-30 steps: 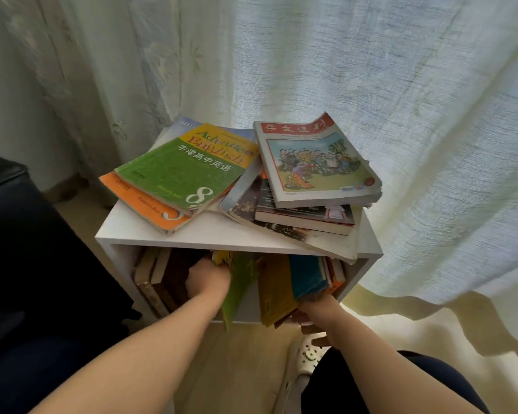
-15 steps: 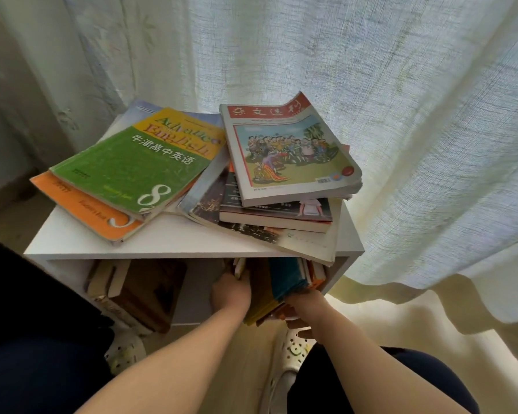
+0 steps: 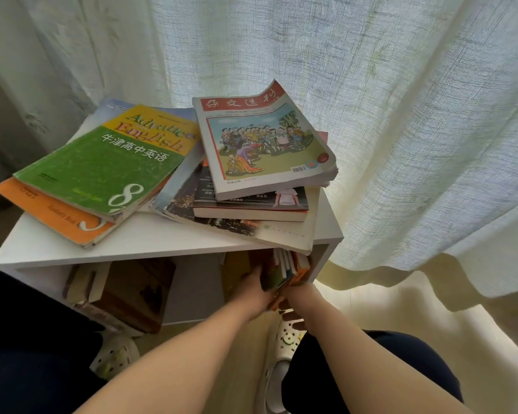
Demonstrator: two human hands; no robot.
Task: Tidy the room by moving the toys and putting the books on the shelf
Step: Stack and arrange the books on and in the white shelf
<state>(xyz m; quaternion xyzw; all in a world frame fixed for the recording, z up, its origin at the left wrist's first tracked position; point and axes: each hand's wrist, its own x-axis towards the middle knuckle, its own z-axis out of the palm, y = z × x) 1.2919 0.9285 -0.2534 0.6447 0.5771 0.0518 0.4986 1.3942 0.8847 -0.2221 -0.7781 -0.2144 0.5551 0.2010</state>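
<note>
A low white shelf (image 3: 150, 239) stands before a curtain. Inside its right end a bundle of upright books (image 3: 284, 268) leans against the side wall. My left hand (image 3: 251, 289) presses on the bundle's left face, and my right hand (image 3: 296, 297) holds it from below at the front; the fingers of both are largely hidden. On top lie a green English textbook (image 3: 102, 171) over an orange one (image 3: 54, 215), and a red-titled magazine (image 3: 263, 138) on a stack of books (image 3: 251, 210). Brown books (image 3: 132, 291) lean at the shelf's left end.
A pale sheer curtain (image 3: 401, 115) hangs behind and to the right, its hem on the floor. My knees in dark trousers and white perforated clogs (image 3: 284, 339) are on the wooden floor below. A dark seat (image 3: 18, 309) sits at the left.
Both hands have pushed the held books rightward and deeper into the shelf, up against its right wall. The view has shifted closer and to the right.
</note>
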